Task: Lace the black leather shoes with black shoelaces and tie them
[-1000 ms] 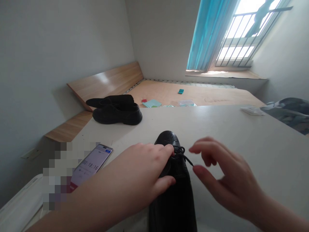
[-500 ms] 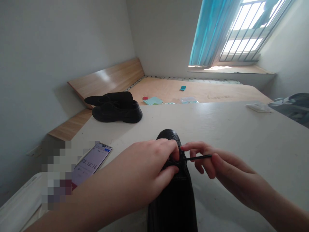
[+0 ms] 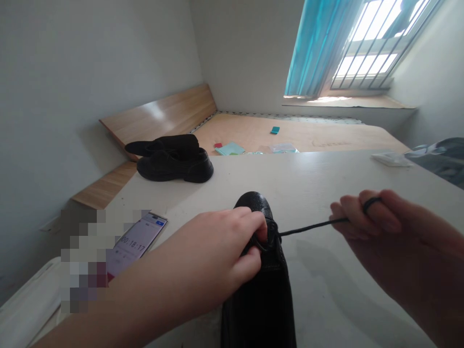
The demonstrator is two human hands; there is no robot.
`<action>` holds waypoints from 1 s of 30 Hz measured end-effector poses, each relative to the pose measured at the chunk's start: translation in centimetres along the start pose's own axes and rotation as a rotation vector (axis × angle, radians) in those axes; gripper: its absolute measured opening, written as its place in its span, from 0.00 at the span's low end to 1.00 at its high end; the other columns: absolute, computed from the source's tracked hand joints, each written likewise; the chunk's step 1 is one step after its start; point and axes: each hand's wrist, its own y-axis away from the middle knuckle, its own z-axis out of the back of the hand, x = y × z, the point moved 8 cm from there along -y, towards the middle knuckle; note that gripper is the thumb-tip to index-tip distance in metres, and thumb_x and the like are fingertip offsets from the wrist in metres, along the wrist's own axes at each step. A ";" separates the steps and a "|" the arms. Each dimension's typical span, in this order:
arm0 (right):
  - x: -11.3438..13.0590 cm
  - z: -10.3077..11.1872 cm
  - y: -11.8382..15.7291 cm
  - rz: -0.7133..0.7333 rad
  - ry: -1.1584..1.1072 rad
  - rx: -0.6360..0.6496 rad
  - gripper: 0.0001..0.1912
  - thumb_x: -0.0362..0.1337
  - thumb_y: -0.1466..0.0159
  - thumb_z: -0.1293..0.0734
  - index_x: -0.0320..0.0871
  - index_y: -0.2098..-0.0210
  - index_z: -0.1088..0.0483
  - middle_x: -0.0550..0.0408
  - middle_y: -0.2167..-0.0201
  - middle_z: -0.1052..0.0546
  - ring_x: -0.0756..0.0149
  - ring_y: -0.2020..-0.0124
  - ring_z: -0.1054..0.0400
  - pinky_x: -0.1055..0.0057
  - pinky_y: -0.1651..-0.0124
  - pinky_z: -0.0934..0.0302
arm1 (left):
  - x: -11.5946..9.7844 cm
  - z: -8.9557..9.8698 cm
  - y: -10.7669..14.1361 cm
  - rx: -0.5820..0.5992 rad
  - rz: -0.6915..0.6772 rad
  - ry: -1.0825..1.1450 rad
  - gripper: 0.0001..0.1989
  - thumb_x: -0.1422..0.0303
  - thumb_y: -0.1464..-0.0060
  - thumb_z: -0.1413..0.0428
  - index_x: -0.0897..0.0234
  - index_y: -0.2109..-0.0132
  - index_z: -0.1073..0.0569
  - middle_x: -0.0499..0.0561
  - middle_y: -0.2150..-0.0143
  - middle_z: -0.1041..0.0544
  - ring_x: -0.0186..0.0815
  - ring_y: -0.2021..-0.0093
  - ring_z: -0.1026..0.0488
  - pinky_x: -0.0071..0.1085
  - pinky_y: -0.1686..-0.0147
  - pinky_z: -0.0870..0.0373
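A black leather shoe (image 3: 263, 299) stands on the white table, toe pointing away from me. My left hand (image 3: 232, 246) grips it at the lacing, thumb and fingers bent into the eyelet area; exactly what they pinch there is hidden. From the shoe's right side a black shoelace (image 3: 311, 227) runs taut to my right hand (image 3: 380, 217), whose curled fingers are closed on it. A black loop circles one finger of that hand; I cannot tell whether it is lace or a ring.
Two black shoes (image 3: 174, 166) sit at the table's far left. A phone (image 3: 139, 241) showing a timer lies left of my forearm. Beyond the white table (image 3: 311, 179), several small packets lie on a wooden bed board (image 3: 250, 128). A clear packet (image 3: 391, 159) is at the far right.
My right hand has drawn away to the right and slightly up, closing its fingers on the lace. More lace now stretches from the shoe. My left hand stays nearly in place.
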 end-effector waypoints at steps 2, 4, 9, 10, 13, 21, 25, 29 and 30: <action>0.5 1.0 -0.3 0.087 0.083 -0.103 0.23 0.41 0.32 0.37 0.47 0.83 0.41 0.59 0.82 0.49 0.64 0.78 0.52 0.66 0.77 0.49 | 0.0 -0.1 0.0 0.005 0.002 -0.002 0.05 0.68 0.42 0.49 0.58 0.60 0.29 0.45 0.62 0.24 0.36 0.64 0.29 0.32 0.68 0.41; 0.4 0.8 -0.3 0.160 0.176 -0.103 0.22 0.43 0.32 0.37 0.47 0.81 0.38 0.58 0.80 0.44 0.64 0.76 0.47 0.66 0.74 0.47 | 0.1 -0.2 -0.1 0.009 -0.004 -0.009 0.04 0.68 0.42 0.49 0.59 0.63 0.29 0.45 0.62 0.25 0.36 0.64 0.30 0.33 0.67 0.41; -1.9 -2.9 1.0 0.177 0.418 0.150 0.12 0.43 0.31 0.35 0.48 0.68 0.23 0.54 0.70 0.28 0.63 0.67 0.34 0.67 0.64 0.37 | 0.1 -0.4 -0.5 -0.022 -0.032 0.047 0.05 0.68 0.42 0.50 0.59 0.60 0.29 0.46 0.59 0.27 0.37 0.59 0.30 0.33 0.63 0.38; -2.1 -3.8 1.5 0.200 0.485 0.217 0.09 0.40 0.31 0.35 0.49 0.63 0.22 0.55 0.67 0.27 0.64 0.65 0.32 0.68 0.62 0.35 | 0.0 -0.5 -0.5 -0.030 -0.041 0.059 0.06 0.68 0.42 0.50 0.59 0.60 0.29 0.47 0.58 0.27 0.38 0.58 0.30 0.33 0.63 0.38; -2.3 -5.5 2.7 0.294 0.644 0.334 0.10 0.35 0.31 0.36 0.53 0.52 0.28 0.55 0.58 0.26 0.67 0.61 0.30 0.71 0.57 0.32 | -0.2 -0.7 -0.4 -0.037 -0.058 0.073 0.05 0.67 0.41 0.50 0.60 0.61 0.29 0.47 0.59 0.28 0.38 0.57 0.31 0.34 0.61 0.37; -2.8 -5.6 3.1 0.318 0.679 0.340 0.13 0.36 0.30 0.37 0.55 0.47 0.32 0.55 0.51 0.29 0.66 0.54 0.32 0.71 0.53 0.32 | -0.3 -0.8 -0.4 -0.015 -0.073 0.014 0.11 0.64 0.39 0.49 0.62 0.68 0.27 0.49 0.63 0.30 0.38 0.59 0.33 0.34 0.63 0.38; -2.7 -5.9 3.3 0.338 0.654 0.351 0.14 0.36 0.30 0.37 0.54 0.45 0.33 0.54 0.50 0.29 0.64 0.51 0.32 0.71 0.53 0.32 | -0.5 -0.5 -0.4 -0.073 -0.129 0.016 0.06 0.64 0.40 0.45 0.61 0.62 0.27 0.48 0.60 0.29 0.37 0.59 0.32 0.33 0.63 0.38; -3.0 -6.0 3.4 0.310 0.632 0.359 0.14 0.37 0.29 0.38 0.54 0.45 0.33 0.53 0.49 0.29 0.64 0.50 0.32 0.71 0.51 0.32 | -1.1 -0.3 -0.4 -0.134 -0.185 -0.049 0.02 0.69 0.42 0.43 0.59 0.61 0.26 0.47 0.60 0.28 0.38 0.58 0.31 0.33 0.62 0.38; -3.0 -5.9 3.4 0.302 0.627 0.359 0.14 0.37 0.29 0.38 0.54 0.45 0.33 0.53 0.49 0.29 0.65 0.50 0.32 0.71 0.51 0.32 | -1.2 -0.3 -0.4 -0.142 -0.197 -0.070 0.02 0.69 0.42 0.43 0.59 0.62 0.25 0.47 0.61 0.28 0.38 0.59 0.31 0.33 0.63 0.38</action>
